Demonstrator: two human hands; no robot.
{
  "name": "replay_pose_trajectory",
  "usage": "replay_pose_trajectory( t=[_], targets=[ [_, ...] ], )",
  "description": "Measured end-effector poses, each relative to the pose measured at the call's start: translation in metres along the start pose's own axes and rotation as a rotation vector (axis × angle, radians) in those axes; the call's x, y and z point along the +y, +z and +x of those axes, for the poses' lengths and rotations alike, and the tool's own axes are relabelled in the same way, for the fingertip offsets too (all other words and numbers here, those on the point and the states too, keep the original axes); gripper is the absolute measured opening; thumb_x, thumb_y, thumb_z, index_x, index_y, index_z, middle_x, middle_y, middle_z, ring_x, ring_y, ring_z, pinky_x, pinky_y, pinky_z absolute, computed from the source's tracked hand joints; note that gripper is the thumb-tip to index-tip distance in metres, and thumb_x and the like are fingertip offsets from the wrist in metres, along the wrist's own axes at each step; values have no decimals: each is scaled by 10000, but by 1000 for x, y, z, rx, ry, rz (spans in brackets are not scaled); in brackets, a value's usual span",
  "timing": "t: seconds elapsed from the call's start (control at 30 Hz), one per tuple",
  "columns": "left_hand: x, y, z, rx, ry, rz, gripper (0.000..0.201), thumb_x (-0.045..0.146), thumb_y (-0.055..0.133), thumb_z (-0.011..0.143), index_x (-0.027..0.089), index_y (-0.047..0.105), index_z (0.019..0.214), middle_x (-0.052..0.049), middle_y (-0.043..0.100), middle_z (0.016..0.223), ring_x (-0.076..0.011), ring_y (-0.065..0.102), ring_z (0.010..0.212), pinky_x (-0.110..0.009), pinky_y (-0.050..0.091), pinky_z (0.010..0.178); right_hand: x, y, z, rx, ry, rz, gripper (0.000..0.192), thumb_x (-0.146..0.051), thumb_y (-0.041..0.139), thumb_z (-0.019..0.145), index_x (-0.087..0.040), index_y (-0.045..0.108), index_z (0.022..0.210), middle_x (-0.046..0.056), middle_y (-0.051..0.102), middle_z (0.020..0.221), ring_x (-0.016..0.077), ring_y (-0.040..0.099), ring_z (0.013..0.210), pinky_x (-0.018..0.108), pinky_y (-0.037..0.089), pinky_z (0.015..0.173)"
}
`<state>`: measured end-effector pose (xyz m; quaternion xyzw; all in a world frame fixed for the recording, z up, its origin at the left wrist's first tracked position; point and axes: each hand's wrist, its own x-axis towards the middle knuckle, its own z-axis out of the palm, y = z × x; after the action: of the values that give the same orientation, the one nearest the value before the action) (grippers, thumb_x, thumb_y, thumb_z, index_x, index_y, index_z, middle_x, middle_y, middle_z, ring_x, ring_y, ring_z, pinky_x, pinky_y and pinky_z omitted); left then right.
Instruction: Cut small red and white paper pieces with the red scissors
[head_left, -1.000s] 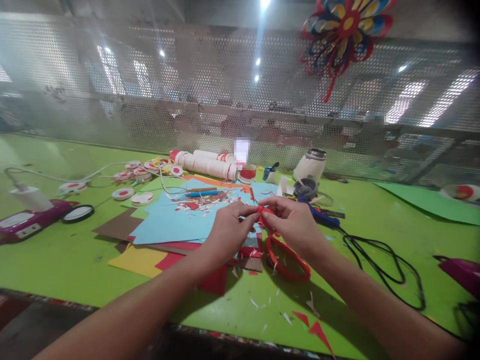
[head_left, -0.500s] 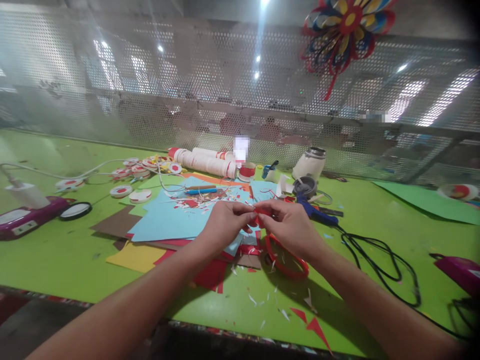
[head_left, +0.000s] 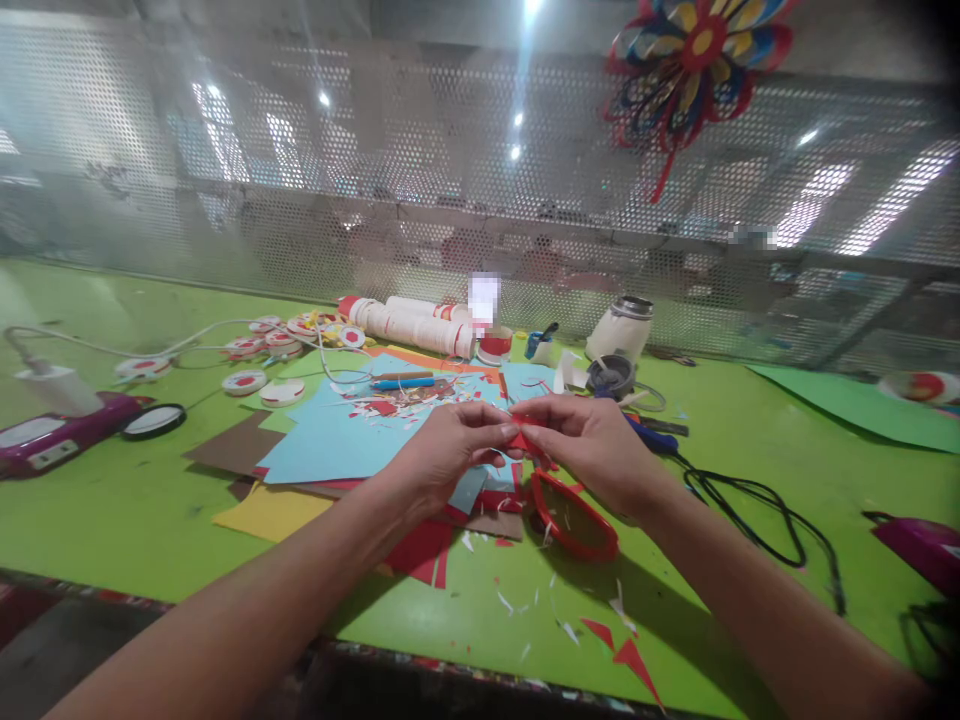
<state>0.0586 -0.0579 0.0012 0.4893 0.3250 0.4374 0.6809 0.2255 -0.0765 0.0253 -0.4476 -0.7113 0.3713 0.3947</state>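
Head view: both hands meet over the green table (head_left: 112, 520), and a small red paper piece (head_left: 523, 437) sits pinched between them. Left hand (head_left: 450, 450) nips its left end with closed fingertips; right hand (head_left: 592, 450) grips the other end, above the red scissors (head_left: 574, 515) and blue paper sheets (head_left: 337, 445).

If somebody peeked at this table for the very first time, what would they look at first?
Probably the two hands in the middle: the left hand and right hand pinch a small red paper piece between them. Next, the bright paper pinwheel hanging at the top right, and the pile of colored paper sheets on the green table.
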Motion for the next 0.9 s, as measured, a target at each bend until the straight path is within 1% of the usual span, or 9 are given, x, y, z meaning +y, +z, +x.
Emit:
replay_pose_trajectory(
  t=[0.07,0.13,0.17,0.23,0.3,0.4,0.57,0.73,0.9],
  targets=[
    [-1,0,1,17,21,-16,171,234,767,631,125,639,662,-19,625,658,-107,566,633,-262,413,634,-1,0,-1,35,-122,-172,327,-257,614,797,-121,626,1094,89,662,890,183,614,764,351,524,683],
    [-2,1,1,46,54,-44,173,235,761,636,122,634,669,-12,617,657,-108,565,633,-275,431,657,-2,2,-3,66,-278,-408,431,-235,638,789,-109,563,1195,120,615,1019,212,590,875,393,515,767],
    [-2,2,1,63,72,-64,172,231,757,638,121,629,668,-10,611,655,-111,565,634,-284,441,665,-2,3,-4,77,-343,-516,458,-229,649,786,-105,541,1214,132,589,1064,225,571,920,408,506,797],
    [-3,4,1,93,96,-105,162,214,745,641,119,615,659,-12,608,662,-122,571,645,-308,462,682,-2,6,-5,81,-429,-675,428,-230,651,796,-99,538,1188,146,558,1106,248,532,995,429,481,853],
    [-4,7,1,113,108,-129,149,190,731,641,119,601,649,-16,609,662,-130,575,653,-327,472,701,0,9,-5,83,-469,-761,349,-215,634,815,-96,556,1134,151,552,1105,258,502,1037,431,460,889],
    [-7,9,1,132,114,-124,145,171,720,637,121,584,639,-7,595,627,-124,567,629,-328,466,716,4,12,-5,94,-495,-818,265,-184,615,831,-86,579,1074,145,571,1044,247,518,972,407,471,849],
    [-11,9,1,116,126,-77,138,195,704,665,124,587,676,-15,604,637,-128,569,634,-334,454,744,5,12,-5,143,-531,-875,173,-159,541,871,-82,615,1008,141,595,967,236,542,861,381,482,733],
    [-11,9,0,100,126,-70,133,199,704,677,123,596,693,-26,618,682,-133,577,671,-341,451,774,4,11,-5,137,-531,-829,151,-122,581,837,-99,633,977,115,607,931,222,554,837,361,476,720],
    [-8,3,0,39,104,-70,139,222,721,675,122,626,691,-28,624,707,-128,579,692,-334,449,777,3,9,-5,130,-517,-789,167,-121,592,830,-114,636,991,105,607,932,215,563,839,359,484,732]
  ],
)
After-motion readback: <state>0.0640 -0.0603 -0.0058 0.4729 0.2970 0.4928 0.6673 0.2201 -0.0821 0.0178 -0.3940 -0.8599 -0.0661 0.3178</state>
